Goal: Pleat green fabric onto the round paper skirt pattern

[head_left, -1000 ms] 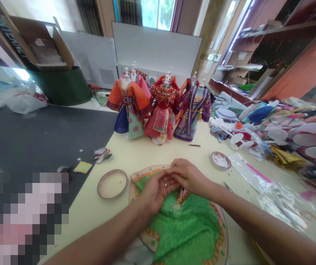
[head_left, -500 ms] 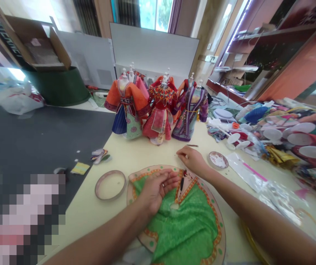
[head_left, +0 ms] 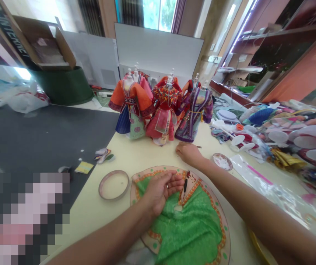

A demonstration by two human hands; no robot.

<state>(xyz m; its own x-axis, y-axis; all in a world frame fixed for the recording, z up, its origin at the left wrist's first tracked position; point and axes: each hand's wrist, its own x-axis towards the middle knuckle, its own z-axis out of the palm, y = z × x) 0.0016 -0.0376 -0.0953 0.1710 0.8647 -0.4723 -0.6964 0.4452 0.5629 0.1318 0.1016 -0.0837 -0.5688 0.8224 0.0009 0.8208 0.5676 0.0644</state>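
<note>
A round green cloth (head_left: 193, 224) with a beige border and orange trim lies spread on the pale tabletop. My left hand (head_left: 162, 189) rests over its upper left part, palm turned sideways, fingers loosely bent and nothing seen in them. Just past the cloth's far edge, my right hand (head_left: 189, 154) is low at the table with its fingers curled together; whatever they pinch is hidden. A thin dark tool (head_left: 185, 186) lies on the cloth's beige wedge beside tiny red bits (head_left: 191, 176). Right of my right hand is a small dish (head_left: 222, 162) holding white pieces.
Small dressed mannequins (head_left: 163, 110) stand in a group at the back. A brown-rimmed round dish or ring (head_left: 113, 185) sits left of the cloth. Clear plastic bags (head_left: 260, 184) and heaped fabrics (head_left: 293, 136) crowd the right. A yellow paper (head_left: 84, 167) lies left.
The whole view has shifted slightly. My right hand has turned a little, so its fingertips show less; my left hand stays over the cloth.
</note>
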